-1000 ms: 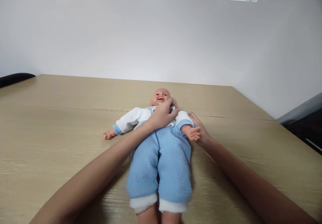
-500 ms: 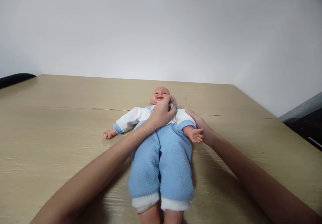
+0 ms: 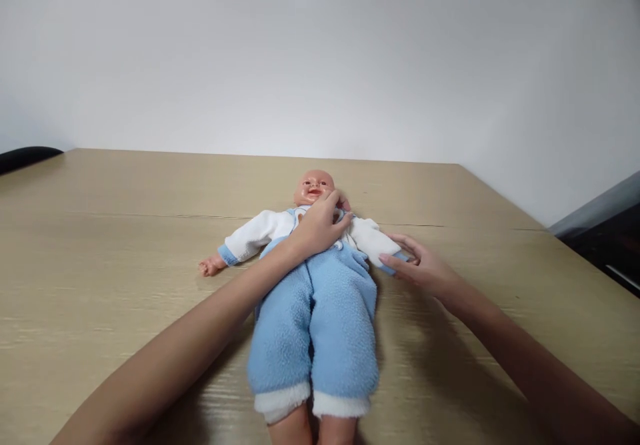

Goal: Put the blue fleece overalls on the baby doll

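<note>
1. The left hand (image 3: pixel 320 228) rests on the doll (image 3: pixel 315 312) at its upper chest, in the centre of the frame. The fingers are bent and close together, with their tips at the collar just under the chin. Whether they pinch the cloth cannot be told.
2. The right hand (image 3: pixel 423 268), right of centre, is closed on the end of the doll's sleeve. The thumb is on the near side and the fingers on the far side, with the blue cuff between them. The doll's own small hand is hidden there.
3. The two hands are apart, one at the chest and one at the arm's end.
4. The doll lies on its back on the wooden table (image 3: pixel 100 265), mid-frame. Its head points towards the white wall (image 3: pixel 300 65) and its legs towards the bottom edge.
5. It wears a white top with blue cuffs and light blue fleece trousers ending in white cuffs. Its bare legs run out of the frame below. Its other arm stretches flat to the left, with the bare hand on the table.
</note>
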Tool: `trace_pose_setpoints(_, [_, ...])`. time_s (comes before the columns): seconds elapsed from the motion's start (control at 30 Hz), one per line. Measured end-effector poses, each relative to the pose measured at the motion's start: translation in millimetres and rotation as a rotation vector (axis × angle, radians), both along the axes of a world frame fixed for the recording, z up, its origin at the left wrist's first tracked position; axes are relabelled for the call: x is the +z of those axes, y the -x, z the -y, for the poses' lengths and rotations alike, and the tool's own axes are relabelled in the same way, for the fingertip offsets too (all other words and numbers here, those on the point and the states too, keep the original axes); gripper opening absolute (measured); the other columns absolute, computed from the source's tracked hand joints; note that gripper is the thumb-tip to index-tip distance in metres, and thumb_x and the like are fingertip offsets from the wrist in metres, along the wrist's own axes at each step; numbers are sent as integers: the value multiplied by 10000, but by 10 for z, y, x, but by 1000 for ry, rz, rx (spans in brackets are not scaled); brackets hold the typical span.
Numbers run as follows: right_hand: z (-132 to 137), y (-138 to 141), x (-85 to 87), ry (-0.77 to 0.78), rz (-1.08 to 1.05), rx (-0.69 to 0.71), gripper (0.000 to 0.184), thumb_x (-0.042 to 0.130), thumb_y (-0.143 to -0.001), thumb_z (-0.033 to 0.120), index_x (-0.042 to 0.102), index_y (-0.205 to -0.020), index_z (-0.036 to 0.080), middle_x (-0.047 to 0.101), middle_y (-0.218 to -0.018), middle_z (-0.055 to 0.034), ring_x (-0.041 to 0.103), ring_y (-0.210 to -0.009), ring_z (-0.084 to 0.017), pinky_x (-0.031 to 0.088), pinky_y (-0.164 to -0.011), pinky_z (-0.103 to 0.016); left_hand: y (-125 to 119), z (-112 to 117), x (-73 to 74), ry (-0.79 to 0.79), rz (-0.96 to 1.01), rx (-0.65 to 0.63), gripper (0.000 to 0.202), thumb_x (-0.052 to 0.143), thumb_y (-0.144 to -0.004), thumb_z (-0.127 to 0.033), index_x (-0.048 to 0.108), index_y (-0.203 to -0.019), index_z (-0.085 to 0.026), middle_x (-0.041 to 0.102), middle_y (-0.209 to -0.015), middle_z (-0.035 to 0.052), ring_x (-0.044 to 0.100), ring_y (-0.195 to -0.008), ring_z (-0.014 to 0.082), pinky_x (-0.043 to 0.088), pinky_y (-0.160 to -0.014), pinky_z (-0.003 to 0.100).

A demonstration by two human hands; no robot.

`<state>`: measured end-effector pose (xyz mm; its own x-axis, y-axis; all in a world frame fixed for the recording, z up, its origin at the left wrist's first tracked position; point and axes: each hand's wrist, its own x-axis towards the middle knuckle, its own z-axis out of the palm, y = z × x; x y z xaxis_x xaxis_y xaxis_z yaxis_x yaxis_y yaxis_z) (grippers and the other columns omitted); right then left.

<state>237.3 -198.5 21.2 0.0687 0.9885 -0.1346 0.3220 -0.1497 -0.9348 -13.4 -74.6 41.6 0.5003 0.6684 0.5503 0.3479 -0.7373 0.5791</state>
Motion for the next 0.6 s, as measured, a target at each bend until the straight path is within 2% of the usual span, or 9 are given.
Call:
trace_pose_setpoints(0.07, [-27,-112,-81,-52,103,-23,710,901,-823,598,696,-1402,242,827,-1135,-71,746,-785,-222,612,-706,-352,0,3,4,-12,-6,-4,47,593,-1017,-181,580,-1051,-211,667,-1077,71,627,-957,220,480,-860,367])
trace_pose_setpoints(0.17, [-97,-348,-166,-105,136,-29,586,888,-825,595,737,-1262,235,826,-1042,-69,761,-873,-261,621,-776,-376,6,3,-2,-23,-14,-6,127,586,-981,-129,574,-1077,-211,650,-1097,78,622,-993,228,484,-887,375])
trace_pose_setpoints(0.27, [-150,-538,-217,-141,123,-8,511,873,-849,541,710,-1234,248,820,-1159,-94,773,-1024,-298,628,-924,-425,16,-2,-15,-36,-24,1,188,601,-958,-113,572,-1118,-208,627,-1124,86,618,-1021,234,490,-892,378])
trace_pose_setpoints(0.37, [-161,-588,-242,-198,183,13,505,823,-892,507,672,-1307,263,801,-1227,-107,772,-1051,-312,636,-947,-460,29,0,0,-75,-65,24,199,610,-981,-142,573,-1166,-204,618,-1164,100,621,-1032,241,499,-897,389])
trace_pose_setpoints(0.43, [-157,-563,-256,-248,232,29,492,777,-921,472,651,-1350,267,780,-1278,-118,768,-1081,-320,644,-951,-480,46,19,45,-133,-113,64,163,611,-1012,-184,583,-1171,-206,631,-1187,109,621,-1063,258,501,-950,419])
trace_pose_setpoints(0.53, [-143,-502,-261,-383,396,10,470,718,-933,405,643,-1372,255,737,-1345,-141,730,-1181,-356,609,-1037,-562,105,96,150,-213,-152,129,111,597,-1059,-263,605,-1159,-213,653,-1202,109,602,-1153,288,470,-1084,474])
trace_pose_setpoints(0.6, [-110,-440,-231,-542,586,-35,458,691,-926,351,649,-1369,244,706,-1387,-157,665,-1294,-396,511,-1152,-649,188,186,211,-217,-138,149,130,580,-1083,-311,617,-1166,-218,661,-1223,108,585,-1215,300,447,-1142,489])
